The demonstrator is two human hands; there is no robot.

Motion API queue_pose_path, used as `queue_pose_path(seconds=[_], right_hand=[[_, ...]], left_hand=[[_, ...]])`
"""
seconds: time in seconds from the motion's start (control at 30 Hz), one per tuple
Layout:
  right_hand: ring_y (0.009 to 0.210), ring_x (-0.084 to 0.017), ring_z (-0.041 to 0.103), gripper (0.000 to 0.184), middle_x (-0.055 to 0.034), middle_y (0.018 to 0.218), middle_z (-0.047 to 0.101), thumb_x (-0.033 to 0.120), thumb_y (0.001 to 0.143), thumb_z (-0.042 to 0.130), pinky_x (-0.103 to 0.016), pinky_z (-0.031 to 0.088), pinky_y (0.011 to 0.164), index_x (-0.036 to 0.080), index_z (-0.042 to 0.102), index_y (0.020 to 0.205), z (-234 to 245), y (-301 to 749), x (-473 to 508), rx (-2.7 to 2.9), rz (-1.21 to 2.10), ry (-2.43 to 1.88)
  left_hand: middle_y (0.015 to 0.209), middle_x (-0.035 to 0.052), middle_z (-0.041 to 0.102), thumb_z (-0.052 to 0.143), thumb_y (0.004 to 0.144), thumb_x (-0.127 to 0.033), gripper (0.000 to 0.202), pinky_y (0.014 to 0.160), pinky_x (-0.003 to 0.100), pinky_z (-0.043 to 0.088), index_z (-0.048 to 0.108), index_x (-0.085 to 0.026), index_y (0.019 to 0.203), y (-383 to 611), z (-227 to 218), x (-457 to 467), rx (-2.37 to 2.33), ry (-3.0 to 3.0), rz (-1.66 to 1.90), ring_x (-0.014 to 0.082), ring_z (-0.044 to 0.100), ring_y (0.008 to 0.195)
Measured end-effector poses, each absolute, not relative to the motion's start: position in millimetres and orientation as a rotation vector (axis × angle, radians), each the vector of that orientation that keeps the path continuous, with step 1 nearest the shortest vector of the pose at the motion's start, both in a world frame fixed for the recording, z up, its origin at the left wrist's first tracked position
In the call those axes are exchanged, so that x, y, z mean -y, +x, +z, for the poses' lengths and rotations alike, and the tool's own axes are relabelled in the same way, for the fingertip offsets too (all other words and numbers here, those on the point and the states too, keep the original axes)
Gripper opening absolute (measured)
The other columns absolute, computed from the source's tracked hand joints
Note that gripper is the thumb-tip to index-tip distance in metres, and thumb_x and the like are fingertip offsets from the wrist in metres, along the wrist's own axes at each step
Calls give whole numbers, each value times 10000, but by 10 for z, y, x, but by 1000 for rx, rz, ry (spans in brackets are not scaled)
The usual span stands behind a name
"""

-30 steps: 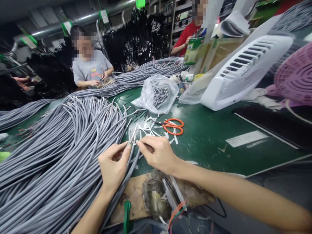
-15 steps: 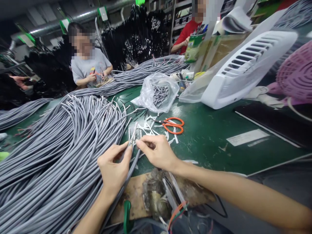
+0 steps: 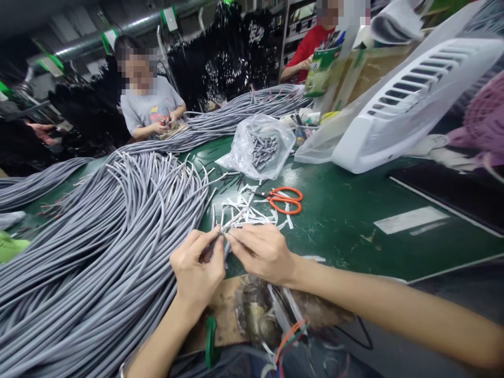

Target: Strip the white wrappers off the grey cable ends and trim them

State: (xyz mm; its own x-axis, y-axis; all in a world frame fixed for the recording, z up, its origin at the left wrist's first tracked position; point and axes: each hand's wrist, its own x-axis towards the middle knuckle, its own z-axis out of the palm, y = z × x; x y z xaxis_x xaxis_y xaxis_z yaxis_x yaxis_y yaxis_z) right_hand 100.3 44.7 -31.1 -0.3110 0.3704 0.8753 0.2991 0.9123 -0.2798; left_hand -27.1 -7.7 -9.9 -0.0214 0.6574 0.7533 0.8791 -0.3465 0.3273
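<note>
Between my fingertips is the stripped end of a grey cable [image 3: 227,251], with thin pale strands fanning out past them. My left hand [image 3: 200,262] pinches the cable near where its jacket ends. Close beside it, my right hand [image 3: 262,251] is closed, thumb and forefinger pinching at the strands; exactly what they grip is too small to make out. A big bundle of grey cables [image 3: 129,226] lies left of my hands. Just beyond my fingers are scraps of white strip [image 3: 252,210] and orange-handled scissors [image 3: 285,199].
A clear plastic bag [image 3: 260,147] of short grey pieces stands on the green table [image 3: 338,226]. To the right are a white slotted plastic housing [image 3: 394,110] and a pink fan [image 3: 486,115]. A wooden board [image 3: 224,315] lies below my hands. Two people sit across the table.
My right hand has drawn in against the left at the cable end, its fingers now flatter and closer together. The whole view has shifted slightly.
</note>
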Motion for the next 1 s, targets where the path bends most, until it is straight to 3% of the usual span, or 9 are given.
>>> queue_pose_path(seconds=[0.2, 0.43, 0.7, 1.0], right_hand=[[410, -69, 400, 308, 33, 447, 453, 168, 864, 470, -199, 315, 449, 142, 548, 567, -217, 986, -463, 1899, 316, -695], [467, -102, 494, 275, -21, 521, 574, 150, 882, 415, -220, 351, 477, 133, 598, 677, -325, 988, -464, 1929, 24, -420], [428, -82, 426, 268, 8, 495, 515, 169, 856, 452, -205, 326, 448, 138, 596, 632, -213, 1010, -526, 1910, 291, -597], [431, -71, 406, 266, 6, 504, 526, 171, 845, 458, -193, 322, 444, 132, 603, 626, -201, 1023, -524, 1909, 362, -569]], left_hand=[[618, 25, 638, 598, 740, -60, 217, 516, 198, 438, 668, -128, 933, -322, -196, 94, 1344, -1963, -1121, 103, 581, 517], [559, 7, 588, 553, 779, -124, 143, 447, 186, 414, 687, -117, 827, -284, -120, 75, 1586, -2011, -1315, 81, 512, 437], [632, 23, 639, 563, 783, -214, 185, 493, 202, 448, 709, -149, 876, -383, -78, 66, 1865, -2001, -1636, 108, 560, 526], [654, 20, 643, 573, 771, -219, 177, 513, 212, 452, 711, -161, 867, -361, -88, 87, 1858, -2007, -1604, 116, 568, 550]])
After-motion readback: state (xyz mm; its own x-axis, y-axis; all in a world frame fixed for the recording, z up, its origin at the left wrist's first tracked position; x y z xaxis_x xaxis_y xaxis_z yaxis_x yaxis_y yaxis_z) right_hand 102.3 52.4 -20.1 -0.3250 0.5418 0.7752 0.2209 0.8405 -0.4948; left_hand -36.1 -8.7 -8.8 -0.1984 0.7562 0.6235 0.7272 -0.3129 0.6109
